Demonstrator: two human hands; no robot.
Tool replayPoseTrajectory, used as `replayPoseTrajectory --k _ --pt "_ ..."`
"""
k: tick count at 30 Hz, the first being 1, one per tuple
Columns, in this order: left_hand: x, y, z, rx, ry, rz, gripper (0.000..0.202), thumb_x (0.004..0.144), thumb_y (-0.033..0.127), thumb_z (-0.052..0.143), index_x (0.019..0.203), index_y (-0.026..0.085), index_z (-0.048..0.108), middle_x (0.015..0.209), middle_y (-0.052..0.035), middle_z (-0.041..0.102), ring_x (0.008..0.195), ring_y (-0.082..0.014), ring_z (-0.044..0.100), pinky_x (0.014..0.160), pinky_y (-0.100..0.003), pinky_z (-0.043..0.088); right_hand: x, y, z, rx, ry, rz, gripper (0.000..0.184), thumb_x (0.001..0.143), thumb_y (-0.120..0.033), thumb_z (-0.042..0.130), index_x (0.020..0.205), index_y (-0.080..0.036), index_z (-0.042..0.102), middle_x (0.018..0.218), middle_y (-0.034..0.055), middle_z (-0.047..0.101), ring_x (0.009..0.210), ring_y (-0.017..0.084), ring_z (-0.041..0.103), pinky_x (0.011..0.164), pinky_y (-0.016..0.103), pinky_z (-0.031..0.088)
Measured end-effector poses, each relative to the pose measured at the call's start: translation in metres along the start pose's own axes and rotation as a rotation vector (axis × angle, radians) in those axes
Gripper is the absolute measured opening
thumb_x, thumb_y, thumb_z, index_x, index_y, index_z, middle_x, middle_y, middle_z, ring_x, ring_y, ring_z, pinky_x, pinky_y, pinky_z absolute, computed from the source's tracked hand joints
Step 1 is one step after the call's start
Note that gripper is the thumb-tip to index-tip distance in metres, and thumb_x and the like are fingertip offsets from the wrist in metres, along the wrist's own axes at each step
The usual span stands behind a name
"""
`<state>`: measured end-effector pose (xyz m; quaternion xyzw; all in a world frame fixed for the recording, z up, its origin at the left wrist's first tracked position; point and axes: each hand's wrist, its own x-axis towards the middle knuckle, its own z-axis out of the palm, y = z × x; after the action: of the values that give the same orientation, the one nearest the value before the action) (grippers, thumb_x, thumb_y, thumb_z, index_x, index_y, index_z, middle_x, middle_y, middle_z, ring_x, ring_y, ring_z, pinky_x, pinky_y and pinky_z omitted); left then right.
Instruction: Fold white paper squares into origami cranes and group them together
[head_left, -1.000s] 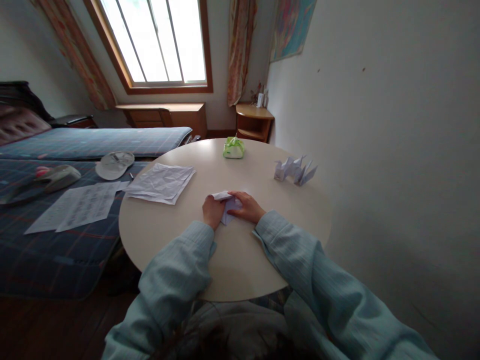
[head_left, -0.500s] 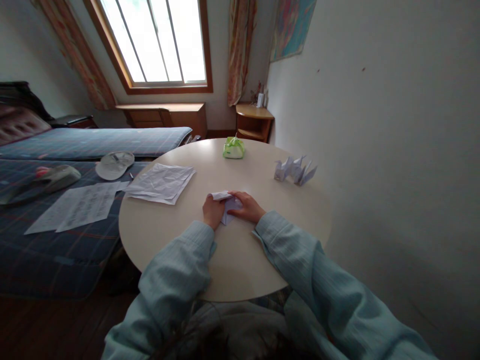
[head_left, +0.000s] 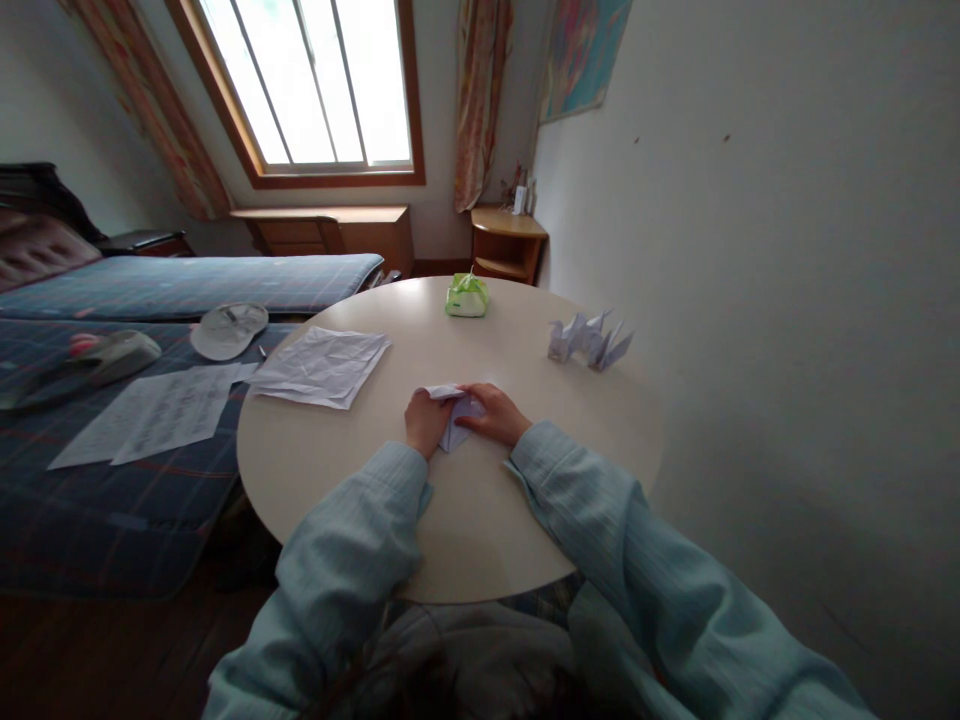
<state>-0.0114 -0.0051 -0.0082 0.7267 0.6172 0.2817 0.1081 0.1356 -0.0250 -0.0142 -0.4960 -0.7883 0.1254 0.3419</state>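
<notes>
A small piece of folded white paper (head_left: 455,432) is between my hands, over the middle of the round table (head_left: 480,530). My left hand (head_left: 427,420) closes on its left side, with the thumb near the upper fold. From the right, my right hand (head_left: 495,414) grips the paper's upper right edge between thumb and fingers. Part of the paper is hidden behind the fingers. Several folded paper figures (head_left: 589,340) stand together at the table's right. Flat, creased white sheets (head_left: 324,366) lie stacked at the left edge.
A green tissue pack (head_left: 467,296) sits at the table's far side. Left of the table is a bed with a plaid cover (head_left: 97,520), bearing a light cap (head_left: 229,331), printed sheets (head_left: 176,410) and a bag-like item (head_left: 124,357). A white wall (head_left: 787,350) runs along the right.
The paper's upper flap has shifted slightly between my fingers. Both hands keep nearly the same place and hold; the things around them have not moved.
</notes>
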Motion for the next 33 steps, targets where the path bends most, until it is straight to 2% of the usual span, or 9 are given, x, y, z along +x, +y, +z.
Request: replayPoseTrajectory --k 6,11,16,20,28,33 --pt "0.001 0.001 0.001 -0.093 -0.072 0.032 0.021 0.073 0.034 0.055 0.078 0.018 0.068 0.074 -0.0064 0.068 0.074 -0.0168 0.062 0.065 -0.024 0.045 0.001 0.000 -0.003 -0.043 0.007 0.075 0.024 0.072 -0.017 0.058 0.096 -0.021 0.059 0.094 0.0036 0.064 0.089 0.016 0.056 0.082 0.031 0.043" --pt "-0.002 0.004 0.000 -0.127 -0.102 -0.010 0.022 0.073 0.032 0.055 0.083 0.017 0.068 0.080 -0.0078 0.069 0.079 -0.0185 0.063 0.065 -0.024 0.046 0.001 0.001 -0.002 -0.029 0.071 0.077 0.023 0.072 -0.014 0.056 0.094 -0.018 0.059 0.094 0.0053 0.062 0.089 0.015 0.055 0.082 0.030 0.043" --pt "-0.005 0.006 -0.001 -0.136 -0.118 -0.033 0.025 0.072 0.034 0.054 0.086 0.019 0.068 0.084 -0.0079 0.069 0.080 -0.0190 0.063 0.064 -0.024 0.046 0.001 -0.001 -0.004 -0.034 0.104 0.091 0.014 0.073 -0.017 0.055 0.086 -0.018 0.060 0.086 0.0049 0.061 0.081 0.015 0.056 0.077 0.028 0.044" --pt "-0.005 0.009 -0.003 -0.070 -0.124 -0.036 0.029 0.072 0.038 0.054 0.089 0.019 0.068 0.084 -0.0089 0.069 0.080 -0.0199 0.063 0.063 -0.025 0.046 0.001 -0.004 -0.006 -0.070 0.097 0.128 0.012 0.074 -0.016 0.054 0.082 -0.019 0.062 0.081 0.0035 0.064 0.079 0.015 0.057 0.075 0.029 0.044" --pt "-0.005 0.010 -0.004 0.104 -0.122 0.012 0.034 0.072 0.046 0.052 0.080 0.018 0.069 0.078 -0.0101 0.068 0.073 -0.0207 0.063 0.062 -0.027 0.046 0.001 -0.005 -0.008 -0.113 0.116 0.225 0.011 0.074 -0.022 0.056 0.080 -0.022 0.065 0.075 0.0019 0.066 0.074 0.016 0.058 0.068 0.026 0.043" --pt "-0.006 0.012 -0.004 0.102 -0.103 -0.018 0.037 0.074 0.043 0.051 0.089 0.012 0.066 0.085 -0.0132 0.066 0.077 -0.0217 0.062 0.063 -0.027 0.047 0.001 -0.008 -0.008 -0.120 0.103 0.272 0.012 0.074 -0.024 0.056 0.081 -0.021 0.066 0.076 0.0025 0.066 0.074 0.015 0.058 0.068 0.025 0.043"
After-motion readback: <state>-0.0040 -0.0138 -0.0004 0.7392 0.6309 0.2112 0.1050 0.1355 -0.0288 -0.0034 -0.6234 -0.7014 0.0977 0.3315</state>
